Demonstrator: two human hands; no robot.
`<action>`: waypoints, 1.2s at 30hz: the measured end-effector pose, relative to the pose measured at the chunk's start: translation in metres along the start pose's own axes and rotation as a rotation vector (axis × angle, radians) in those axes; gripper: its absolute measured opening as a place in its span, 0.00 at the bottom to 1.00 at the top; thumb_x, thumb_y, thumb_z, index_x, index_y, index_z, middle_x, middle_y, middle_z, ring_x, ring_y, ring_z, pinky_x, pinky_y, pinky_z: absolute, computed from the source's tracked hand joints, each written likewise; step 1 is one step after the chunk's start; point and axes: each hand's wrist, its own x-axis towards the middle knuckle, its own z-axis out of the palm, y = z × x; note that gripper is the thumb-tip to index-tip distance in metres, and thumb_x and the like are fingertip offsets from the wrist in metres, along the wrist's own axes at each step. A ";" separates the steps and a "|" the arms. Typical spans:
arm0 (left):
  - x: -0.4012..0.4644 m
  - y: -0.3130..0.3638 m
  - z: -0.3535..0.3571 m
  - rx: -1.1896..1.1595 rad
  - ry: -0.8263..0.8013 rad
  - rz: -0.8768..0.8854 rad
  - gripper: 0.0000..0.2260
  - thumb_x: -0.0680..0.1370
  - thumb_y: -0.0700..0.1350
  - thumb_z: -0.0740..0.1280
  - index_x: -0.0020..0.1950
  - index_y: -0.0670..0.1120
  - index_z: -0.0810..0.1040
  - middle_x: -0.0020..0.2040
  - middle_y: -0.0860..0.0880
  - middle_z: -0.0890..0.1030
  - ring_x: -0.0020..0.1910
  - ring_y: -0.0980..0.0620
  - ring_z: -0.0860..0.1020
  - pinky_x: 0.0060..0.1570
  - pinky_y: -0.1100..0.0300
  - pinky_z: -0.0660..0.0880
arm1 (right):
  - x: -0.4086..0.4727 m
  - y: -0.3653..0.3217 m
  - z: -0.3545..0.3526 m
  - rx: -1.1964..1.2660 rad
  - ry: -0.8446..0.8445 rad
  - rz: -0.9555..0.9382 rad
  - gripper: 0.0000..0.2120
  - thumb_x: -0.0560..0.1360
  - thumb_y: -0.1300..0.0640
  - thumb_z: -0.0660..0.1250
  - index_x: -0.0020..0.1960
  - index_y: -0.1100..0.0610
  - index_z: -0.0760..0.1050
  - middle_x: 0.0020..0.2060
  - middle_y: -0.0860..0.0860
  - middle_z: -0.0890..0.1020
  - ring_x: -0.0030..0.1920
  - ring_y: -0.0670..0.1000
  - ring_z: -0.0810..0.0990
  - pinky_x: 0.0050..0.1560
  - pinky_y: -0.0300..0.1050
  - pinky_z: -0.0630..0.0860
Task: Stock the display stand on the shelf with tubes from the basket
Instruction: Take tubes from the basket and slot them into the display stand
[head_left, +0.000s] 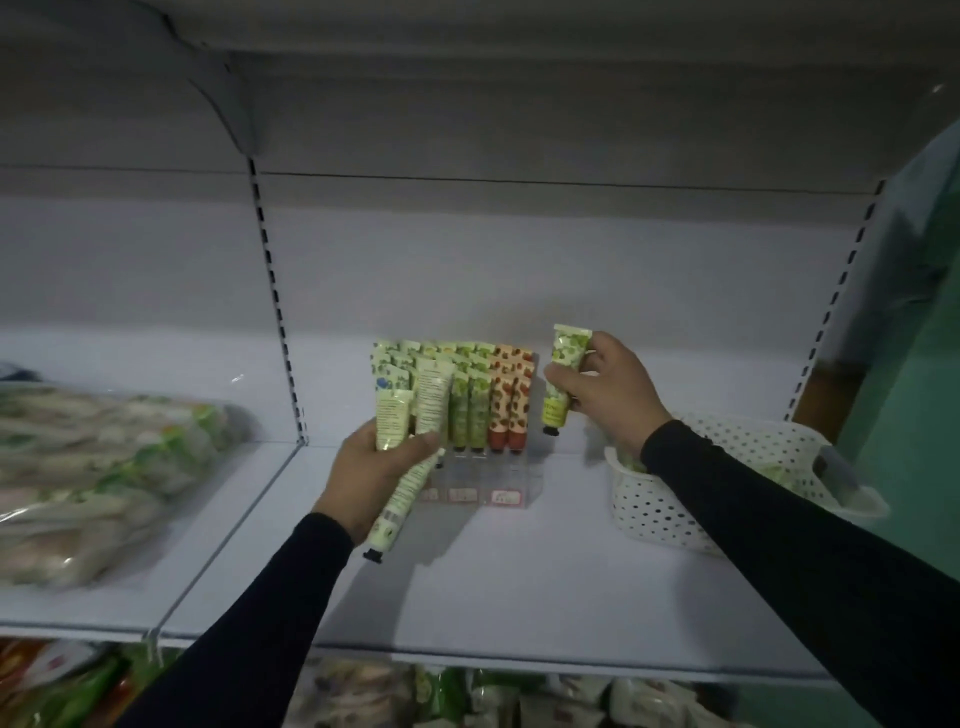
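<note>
Holding: my left hand (371, 467) has its grip clamped on three pale green tubes (400, 457); two stand up in front of the stand, one hangs down slanted with its black cap toward me.
Right hand (602, 387): its grip is clamped on one green tube (563, 376), held nearly upright, black cap down, just beside the right edge of the stand and above the shelf.
Display stand (506, 496): one clear stand on the shelf (519, 582), between my two hands. It is filled in rows with green tubes on the left and middle, and red-spotted tubes (511, 410) on the right; in the front row I count two red-spotted ones. The full number in the back rows I cannot tell.
Price labels: three small tags on the stand's front, too blurred to read.
Basket (670, 514): one white perforated basket on the shelf, right of the stand, under my right forearm; something green shows inside.
Left side: clear bags of packed goods (93, 478) lie on the neighbouring shelf section.
</note>
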 end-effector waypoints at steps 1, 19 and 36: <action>0.001 -0.001 -0.009 -0.017 0.053 0.014 0.05 0.76 0.40 0.73 0.51 0.43 0.82 0.38 0.45 0.84 0.32 0.48 0.80 0.32 0.57 0.78 | 0.001 0.001 0.004 -0.032 -0.002 -0.022 0.07 0.72 0.52 0.72 0.46 0.49 0.74 0.46 0.51 0.82 0.49 0.55 0.82 0.51 0.61 0.80; 0.010 -0.054 -0.061 -0.077 0.349 0.009 0.04 0.76 0.39 0.72 0.49 0.41 0.80 0.35 0.48 0.83 0.30 0.51 0.80 0.30 0.60 0.78 | 0.006 0.009 0.060 -0.346 -0.042 -0.119 0.14 0.78 0.52 0.66 0.40 0.60 0.82 0.39 0.53 0.85 0.39 0.52 0.85 0.48 0.53 0.80; 0.011 -0.062 -0.064 -0.079 0.293 0.019 0.02 0.76 0.39 0.72 0.46 0.45 0.81 0.35 0.47 0.83 0.31 0.48 0.80 0.35 0.54 0.78 | 0.010 0.007 0.094 -0.551 -0.011 -0.244 0.15 0.78 0.54 0.66 0.38 0.62 0.81 0.33 0.52 0.81 0.35 0.50 0.76 0.35 0.31 0.65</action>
